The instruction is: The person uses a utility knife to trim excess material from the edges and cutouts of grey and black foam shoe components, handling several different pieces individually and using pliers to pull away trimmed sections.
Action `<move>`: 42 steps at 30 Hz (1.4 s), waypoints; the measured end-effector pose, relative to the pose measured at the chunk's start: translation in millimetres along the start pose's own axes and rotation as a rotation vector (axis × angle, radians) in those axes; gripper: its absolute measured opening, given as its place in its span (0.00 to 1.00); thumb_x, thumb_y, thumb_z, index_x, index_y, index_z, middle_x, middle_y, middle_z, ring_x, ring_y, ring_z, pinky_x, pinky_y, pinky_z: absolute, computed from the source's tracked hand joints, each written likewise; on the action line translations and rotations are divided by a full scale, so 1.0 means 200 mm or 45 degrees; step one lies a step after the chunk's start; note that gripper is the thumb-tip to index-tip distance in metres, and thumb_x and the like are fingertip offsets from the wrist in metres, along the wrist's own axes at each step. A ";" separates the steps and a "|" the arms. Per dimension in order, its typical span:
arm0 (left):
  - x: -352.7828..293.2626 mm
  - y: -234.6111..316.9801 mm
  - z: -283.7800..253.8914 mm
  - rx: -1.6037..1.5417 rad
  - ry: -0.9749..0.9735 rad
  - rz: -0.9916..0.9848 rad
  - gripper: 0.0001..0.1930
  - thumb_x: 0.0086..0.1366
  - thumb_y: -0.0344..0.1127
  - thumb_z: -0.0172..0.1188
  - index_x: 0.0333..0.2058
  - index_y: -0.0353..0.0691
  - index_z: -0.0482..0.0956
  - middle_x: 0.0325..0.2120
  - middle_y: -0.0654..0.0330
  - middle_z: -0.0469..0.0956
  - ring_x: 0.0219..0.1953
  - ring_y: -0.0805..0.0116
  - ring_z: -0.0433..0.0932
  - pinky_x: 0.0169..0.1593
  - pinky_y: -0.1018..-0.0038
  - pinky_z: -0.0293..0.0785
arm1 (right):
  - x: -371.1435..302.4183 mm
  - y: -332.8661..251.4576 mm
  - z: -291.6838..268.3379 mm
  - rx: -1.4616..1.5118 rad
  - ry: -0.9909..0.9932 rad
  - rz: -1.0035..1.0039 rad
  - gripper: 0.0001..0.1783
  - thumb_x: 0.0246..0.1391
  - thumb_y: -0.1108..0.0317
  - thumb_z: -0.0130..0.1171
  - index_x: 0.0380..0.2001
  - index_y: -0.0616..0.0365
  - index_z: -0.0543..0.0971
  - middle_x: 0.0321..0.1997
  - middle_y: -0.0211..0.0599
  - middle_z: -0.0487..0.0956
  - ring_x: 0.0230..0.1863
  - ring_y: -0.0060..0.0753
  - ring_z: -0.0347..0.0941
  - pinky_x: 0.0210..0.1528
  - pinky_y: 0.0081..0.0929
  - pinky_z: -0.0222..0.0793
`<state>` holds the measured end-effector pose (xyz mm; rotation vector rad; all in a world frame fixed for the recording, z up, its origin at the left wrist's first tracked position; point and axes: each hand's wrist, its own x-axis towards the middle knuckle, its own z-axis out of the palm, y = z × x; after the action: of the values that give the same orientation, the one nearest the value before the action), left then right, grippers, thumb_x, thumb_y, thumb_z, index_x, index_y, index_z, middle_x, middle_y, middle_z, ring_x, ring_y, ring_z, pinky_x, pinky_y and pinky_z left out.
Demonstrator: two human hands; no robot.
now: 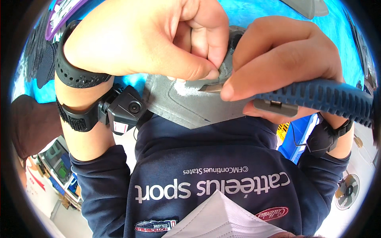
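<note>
On the view's clock face, the grey piece (180, 107) lies at 12 o'clock, just above the middle, with its pointed lower edge over the person's dark top (206, 142); a white, frayed patch (186, 90) shows on it toward 11. The left hand (158, 43) comes in from 11 with thumb and curled fingers drawn together in a pinch on the piece's upper part (the fingers hide just how much they hold); the right hand (289, 59), at 1 o'clock, is closed around the knife (317, 95), its blue handle running out toward 3. The blade (211, 88) points to 9 and its tip sits at the patch's 3 o'clock edge; whether it touches cannot be told.

For good work here, the blade is probably best kept low and nearly flat, with short, light strokes that take fibre rather than dig in; the pinch should hold the piece taut; the left thumb, just above the blade toward 1 o'clock, looks close enough to call for care, so strokes are safer angled away from it.
</note>
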<state>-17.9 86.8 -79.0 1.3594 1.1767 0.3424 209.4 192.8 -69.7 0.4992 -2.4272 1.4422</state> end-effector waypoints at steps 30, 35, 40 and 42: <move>-0.01 0.14 0.02 -0.105 0.017 -0.063 0.08 0.48 0.19 0.67 0.26 0.33 0.76 0.23 0.66 0.78 0.26 0.82 0.76 0.29 0.85 0.71 | 0.00 0.05 -0.03 -0.035 -0.116 -0.151 0.14 0.38 0.75 0.71 0.33 0.62 0.83 0.29 0.40 0.77 0.26 0.30 0.74 0.24 0.23 0.69; -0.04 0.11 0.11 -0.151 0.192 0.212 0.07 0.49 0.18 0.65 0.25 0.33 0.76 0.22 0.65 0.78 0.25 0.82 0.76 0.28 0.85 0.70 | 0.01 0.04 -0.05 -0.050 -0.127 -0.097 0.13 0.39 0.73 0.71 0.33 0.61 0.83 0.29 0.38 0.77 0.27 0.29 0.73 0.25 0.22 0.68; -0.02 0.07 0.05 -0.306 0.018 0.063 0.06 0.50 0.18 0.64 0.27 0.31 0.77 0.23 0.63 0.79 0.26 0.80 0.77 0.29 0.85 0.71 | 0.00 0.04 -0.03 -0.052 -0.088 -0.109 0.12 0.40 0.73 0.71 0.32 0.60 0.83 0.29 0.37 0.76 0.26 0.29 0.72 0.25 0.22 0.66; 0.01 0.09 0.01 -0.443 -0.182 0.056 0.07 0.54 0.17 0.63 0.33 0.28 0.78 0.28 0.58 0.81 0.30 0.78 0.77 0.34 0.84 0.73 | 0.00 0.04 -0.04 -0.071 -0.090 -0.112 0.12 0.40 0.72 0.71 0.32 0.60 0.83 0.29 0.37 0.76 0.26 0.29 0.72 0.25 0.22 0.66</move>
<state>-8.8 92.0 -64.1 1.0870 0.9206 0.4515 207.2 202.6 -72.9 0.6457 -2.4591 1.3388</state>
